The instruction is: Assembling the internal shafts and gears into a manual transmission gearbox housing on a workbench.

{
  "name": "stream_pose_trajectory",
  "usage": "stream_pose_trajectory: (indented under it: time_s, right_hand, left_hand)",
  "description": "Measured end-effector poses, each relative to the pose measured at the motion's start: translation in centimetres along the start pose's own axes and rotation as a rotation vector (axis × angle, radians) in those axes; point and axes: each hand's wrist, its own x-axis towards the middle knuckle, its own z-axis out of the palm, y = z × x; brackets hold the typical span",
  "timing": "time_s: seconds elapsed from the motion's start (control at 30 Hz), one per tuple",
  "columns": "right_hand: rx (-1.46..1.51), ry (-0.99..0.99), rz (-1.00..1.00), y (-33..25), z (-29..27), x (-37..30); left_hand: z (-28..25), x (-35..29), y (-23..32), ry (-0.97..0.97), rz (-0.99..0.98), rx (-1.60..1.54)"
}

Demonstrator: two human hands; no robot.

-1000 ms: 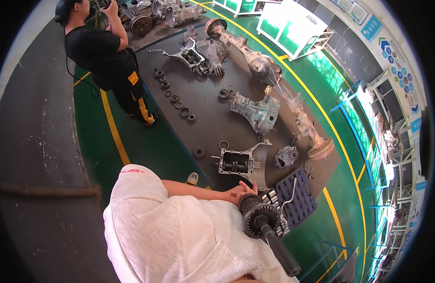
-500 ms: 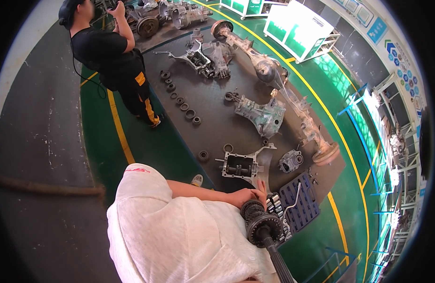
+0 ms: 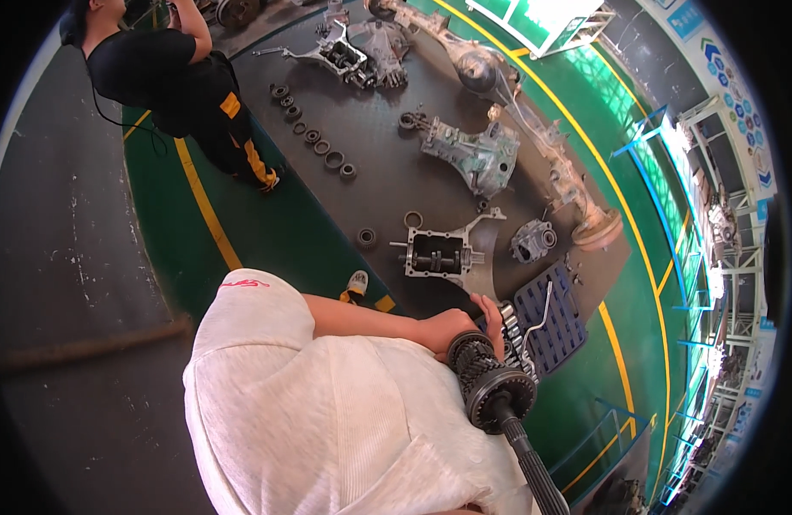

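A dark transmission shaft with stacked gears [image 3: 499, 399] slants in front of my shirt, its splined end running out past the lower edge. My left hand [image 3: 461, 330] is at the upper gear end, wrapped behind and against it. A couple of its fingers show past the gears, and the rest of the grip is hidden. Of my right arm only a sliver of skin shows at the bottom, and that hand is out of the picture. Beyond my left hand lies an opened grey gearbox housing [image 3: 434, 256] with a shaft inside.
A blue tool case [image 3: 552, 330] with sockets and a bent wrench lies right of my hand. On the dark mat are a row of bearings and rings [image 3: 312, 136], a greenish gearbox [image 3: 477, 154], a small housing [image 3: 533, 241] and a long axle [image 3: 555, 154]. A person in black [image 3: 156, 86] stands far left.
The view has shifted, so mat, parts and the other person sit higher in the picture. My left hand and the geared shaft stay together, now slightly higher and to the right.
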Motion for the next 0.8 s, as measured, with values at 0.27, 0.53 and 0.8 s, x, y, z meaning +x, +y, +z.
stream_pose_trajectory:
  time_s: [0.27,0.53,0.8]
  right_hand:
    - [0.201,-0.085,0.256,-6.1,-2.9,0.5]
    - [0.687,-0.006,-0.11,-15.2,-6.0,-1.8]
    - [0.472,0.057,-0.111,-13.9,-4.5,0.3]
  left_hand:
    - [0.0,-1.2,-1.2,0.139,0.081,0.067]
    - [0.3,-2.2,-2.3,0.163,0.0,0.027]
    - [-1.7,-2.1,-2.7,0.104,-0.037,0.02]
